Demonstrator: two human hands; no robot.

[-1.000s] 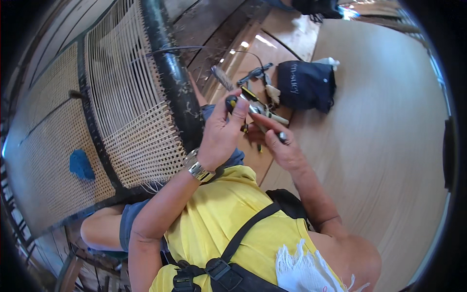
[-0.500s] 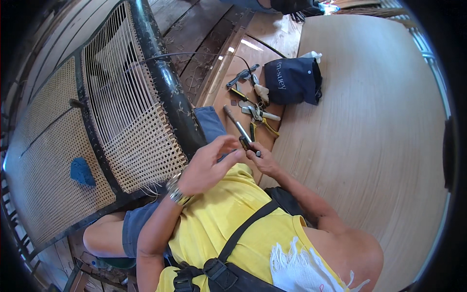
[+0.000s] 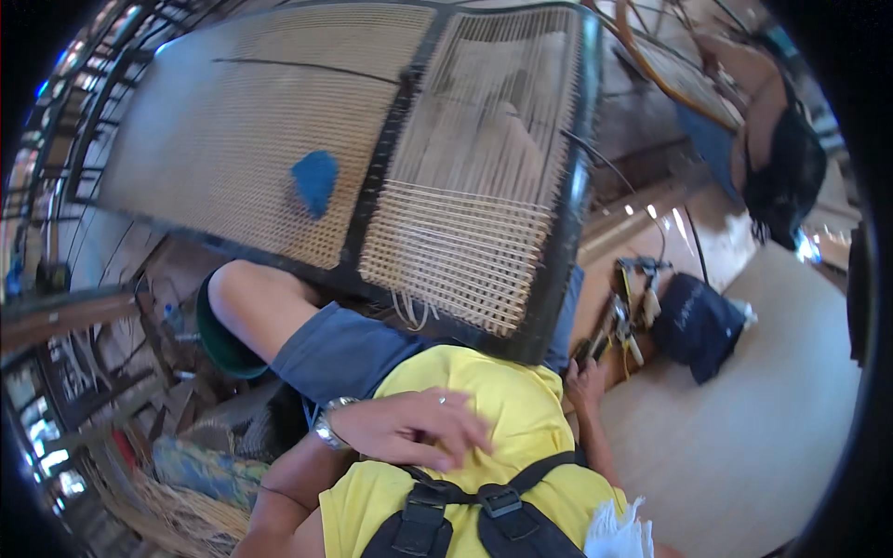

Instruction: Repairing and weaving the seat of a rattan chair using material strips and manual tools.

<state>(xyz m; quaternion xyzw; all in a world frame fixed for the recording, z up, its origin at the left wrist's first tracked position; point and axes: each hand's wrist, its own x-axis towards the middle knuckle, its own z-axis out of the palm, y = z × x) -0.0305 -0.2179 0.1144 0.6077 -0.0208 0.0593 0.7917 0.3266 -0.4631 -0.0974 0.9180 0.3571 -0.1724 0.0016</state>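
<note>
My left hand (image 3: 419,428), with a metal watch (image 3: 330,423) on its wrist and a ring on a finger, hovers before my yellow shirt. Its fingers are loosely spread and hold nothing. Low at the right, my right hand (image 3: 586,383) is beside the hand tools, its fingers closed at the dark handle of a rod-like tool (image 3: 605,327); blur hides the exact grip. Over my legs lies a dark-framed panel of woven cane (image 3: 456,256). Its near part has a dense weave, while its far part shows parallel strands. A blue cloth-like bundle (image 3: 316,181) rests on the panel's left section.
Pliers (image 3: 634,346) and other tools lie beside a dark blue pouch (image 3: 698,321), next to a pale board (image 3: 744,437). A dark cord (image 3: 619,172) arches from the frame. Another person (image 3: 767,121) is at the upper right. Loose fibre strands (image 3: 172,507) lie lower left.
The view has swung left, so the panel now fills the upper middle. My left hand has drawn back to my chest. My right hand has lowered the rod-like tool towards the other tools.
</note>
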